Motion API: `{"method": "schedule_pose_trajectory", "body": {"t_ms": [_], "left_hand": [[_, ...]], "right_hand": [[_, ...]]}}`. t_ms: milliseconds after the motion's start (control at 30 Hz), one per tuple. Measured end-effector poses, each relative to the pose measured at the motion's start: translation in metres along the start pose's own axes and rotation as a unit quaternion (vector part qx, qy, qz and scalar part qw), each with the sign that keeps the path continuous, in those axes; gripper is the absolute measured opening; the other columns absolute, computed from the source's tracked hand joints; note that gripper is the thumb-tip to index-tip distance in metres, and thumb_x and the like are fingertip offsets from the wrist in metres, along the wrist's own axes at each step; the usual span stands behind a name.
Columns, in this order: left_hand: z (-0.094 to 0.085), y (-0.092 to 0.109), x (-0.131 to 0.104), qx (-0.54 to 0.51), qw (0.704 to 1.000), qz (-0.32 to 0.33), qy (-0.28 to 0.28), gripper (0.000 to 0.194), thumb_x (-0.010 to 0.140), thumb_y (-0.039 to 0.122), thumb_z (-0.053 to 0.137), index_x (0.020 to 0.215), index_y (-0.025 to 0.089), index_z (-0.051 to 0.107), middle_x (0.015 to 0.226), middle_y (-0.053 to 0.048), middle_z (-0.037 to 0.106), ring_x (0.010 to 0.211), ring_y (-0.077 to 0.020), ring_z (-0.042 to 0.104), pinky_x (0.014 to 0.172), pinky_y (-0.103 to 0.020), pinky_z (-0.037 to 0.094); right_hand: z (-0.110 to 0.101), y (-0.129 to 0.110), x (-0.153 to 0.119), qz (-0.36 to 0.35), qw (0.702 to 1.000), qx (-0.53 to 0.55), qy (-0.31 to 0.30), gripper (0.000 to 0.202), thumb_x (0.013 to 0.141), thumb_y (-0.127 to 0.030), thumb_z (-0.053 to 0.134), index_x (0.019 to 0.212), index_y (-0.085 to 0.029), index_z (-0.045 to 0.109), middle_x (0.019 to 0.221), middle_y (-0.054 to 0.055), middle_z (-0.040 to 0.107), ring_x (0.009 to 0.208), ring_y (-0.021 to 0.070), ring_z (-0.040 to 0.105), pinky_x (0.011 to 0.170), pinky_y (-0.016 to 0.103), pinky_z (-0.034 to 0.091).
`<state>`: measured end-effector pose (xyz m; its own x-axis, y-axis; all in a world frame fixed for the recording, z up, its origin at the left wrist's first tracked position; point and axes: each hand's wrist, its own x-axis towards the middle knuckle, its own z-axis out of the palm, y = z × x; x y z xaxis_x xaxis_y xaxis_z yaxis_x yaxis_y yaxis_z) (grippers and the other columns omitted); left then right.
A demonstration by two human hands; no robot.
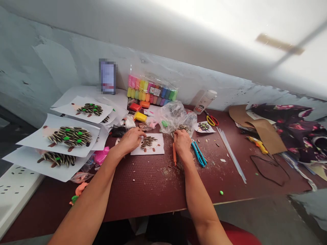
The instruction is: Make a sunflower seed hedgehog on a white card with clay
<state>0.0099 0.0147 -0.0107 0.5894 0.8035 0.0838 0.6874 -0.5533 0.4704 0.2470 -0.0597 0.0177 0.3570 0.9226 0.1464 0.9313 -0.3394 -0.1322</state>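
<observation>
A small white card [148, 151] carries a hedgehog figure with sunflower-seed spines [149, 141] and brown feet. My left hand [131, 139] lies over the card's upper left edge, its fingers bent together beside the seeds; whatever they pinch is too small to make out. At the mouth of a clear plastic bag [176, 114], my right hand [183, 140] reaches down to loose sunflower seeds [183, 127] with curled fingers. Its fingertips are partly hidden. Just below that hand lies an orange pen-like tool [174, 154], and a turquoise-handled cutter [199, 154] is to its right.
Sheets with seed hedgehogs [70, 136] are stacked at the left. Colored clay packs [152, 90] lean against the wall, near a white bottle [205, 101]. Scissors [212, 119], glue sticks [232, 154], a yellow glue gun [258, 145] and dark flowered cloth [283, 126] are on the right.
</observation>
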Motion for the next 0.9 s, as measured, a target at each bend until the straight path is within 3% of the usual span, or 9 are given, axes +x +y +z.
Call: {"method": "schedule_pose_trajectory", "body": {"t_ms": [200, 367, 600, 800, 900], "left_hand": [[0.001, 0.0, 0.001, 0.002, 1.0, -0.003, -0.003, 0.039, 0.081, 0.009, 0.048, 0.103, 0.024, 0.077, 0.101, -0.007, 0.068, 0.099, -0.0219, 0.061, 0.094, -0.034, 0.049], [-0.001, 0.002, 0.0, -0.001, 1.0, -0.007, -0.005, 0.038, 0.082, 0.009, 0.048, 0.101, 0.023, 0.077, 0.1, -0.008, 0.068, 0.1, -0.0242, 0.062, 0.094, -0.036, 0.048], [-0.003, 0.004, 0.0, 0.0, 1.0, -0.011, -0.009, 0.038, 0.083, 0.008, 0.047, 0.102, 0.023, 0.077, 0.101, -0.008, 0.068, 0.102, -0.0235, 0.061, 0.095, -0.035, 0.047], [-0.003, 0.004, 0.0, 0.004, 1.0, -0.011, -0.01, 0.039, 0.083, 0.007, 0.047, 0.103, 0.022, 0.077, 0.102, -0.007, 0.068, 0.102, -0.0226, 0.061, 0.095, -0.034, 0.047], [-0.003, 0.004, 0.0, 0.004, 1.0, -0.01, -0.011, 0.04, 0.083, 0.007, 0.046, 0.103, 0.021, 0.077, 0.102, -0.008, 0.068, 0.102, -0.0228, 0.061, 0.094, -0.034, 0.047]], "right_hand": [[0.004, 0.002, 0.001, -0.026, 0.999, -0.008, -0.022, 0.021, 0.094, -0.026, 0.055, 0.092, -0.022, 0.075, 0.094, 0.009, 0.068, 0.085, 0.0191, 0.06, 0.07, 0.027, 0.039], [0.003, -0.001, 0.0, -0.013, 0.999, -0.014, -0.04, 0.023, 0.096, -0.022, 0.05, 0.097, -0.017, 0.072, 0.099, 0.014, 0.068, 0.091, 0.0224, 0.061, 0.073, 0.03, 0.04], [-0.002, -0.002, 0.001, -0.012, 1.0, 0.016, 0.015, 0.022, 0.096, -0.02, 0.047, 0.102, -0.013, 0.067, 0.104, 0.014, 0.067, 0.094, 0.0221, 0.06, 0.077, 0.03, 0.04], [-0.01, -0.012, -0.005, -0.058, 0.995, 0.032, -0.079, 0.019, 0.092, -0.02, 0.051, 0.095, -0.017, 0.069, 0.097, 0.01, 0.069, 0.087, 0.0201, 0.061, 0.072, 0.028, 0.038], [-0.011, -0.013, -0.006, -0.064, 0.995, 0.052, -0.057, 0.018, 0.091, -0.02, 0.053, 0.092, -0.018, 0.07, 0.096, 0.009, 0.069, 0.087, 0.0196, 0.061, 0.072, 0.027, 0.038]]}}
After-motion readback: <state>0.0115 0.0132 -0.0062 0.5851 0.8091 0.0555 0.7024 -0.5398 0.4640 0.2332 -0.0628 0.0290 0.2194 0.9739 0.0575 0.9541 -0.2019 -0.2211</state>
